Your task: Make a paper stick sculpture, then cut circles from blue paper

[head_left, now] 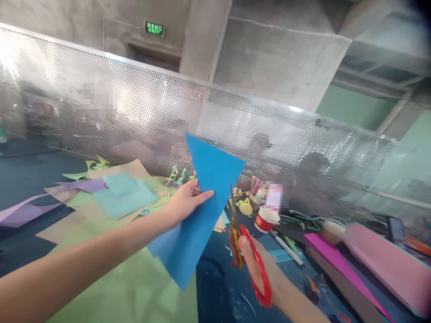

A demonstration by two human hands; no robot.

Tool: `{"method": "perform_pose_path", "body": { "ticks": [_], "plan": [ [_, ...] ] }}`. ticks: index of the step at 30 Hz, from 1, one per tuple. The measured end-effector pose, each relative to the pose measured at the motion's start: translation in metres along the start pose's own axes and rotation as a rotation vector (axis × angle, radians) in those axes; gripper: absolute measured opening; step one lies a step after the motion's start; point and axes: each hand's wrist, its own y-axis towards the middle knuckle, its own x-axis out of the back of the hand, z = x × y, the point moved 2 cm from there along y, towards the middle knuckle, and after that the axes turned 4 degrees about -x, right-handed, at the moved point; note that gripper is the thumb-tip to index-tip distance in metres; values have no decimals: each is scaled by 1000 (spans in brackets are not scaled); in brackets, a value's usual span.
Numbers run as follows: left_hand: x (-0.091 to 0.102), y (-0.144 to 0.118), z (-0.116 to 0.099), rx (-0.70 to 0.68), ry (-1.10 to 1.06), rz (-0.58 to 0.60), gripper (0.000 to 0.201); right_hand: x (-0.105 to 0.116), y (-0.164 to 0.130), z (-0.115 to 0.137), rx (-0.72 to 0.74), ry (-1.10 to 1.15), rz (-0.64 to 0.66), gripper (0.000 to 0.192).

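Observation:
A sheet of blue paper is held up over the table, its top corner pointing away from me. My left hand grips its left edge, thumb lying on the near face and the other fingers partly hidden behind. In my right hand is a pair of scissors with red and yellow handles. The blades point upward beside the paper's right edge; whether they touch it I cannot tell. Below the blue sheet lies a large light green sheet.
Teal paper, purple strips and tan sheets lie left. A red and white paper cup, yellow paper figure, pens, magenta sheet and pink sheet are right. A perforated metal panel runs behind the table.

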Motion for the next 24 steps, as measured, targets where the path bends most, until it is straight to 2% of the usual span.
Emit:
{"method": "perform_pose_path", "body": {
  "ticks": [2, 9, 13, 17, 24],
  "plan": [
    [-3, -3, -2, -4, 27, 9, 40, 0, 1, 0, -67, 35, 30, 37],
    [-10, -9, -9, -55, 122, 31, 36, 4, 12, -4, -63, 133, 79, 37],
    [-16, -14, -10, -46, 123, 7, 26, 6, 10, 1, -68, 153, 59, 38],
    [-21, -17, -9, -71, 135, -8, 26, 8, 10, 0, -94, 134, 17, 42],
    [-24, -17, -2, -80, 104, 12, 32, 9, 8, -5, 19, 50, 53, 43]
  ]
}}
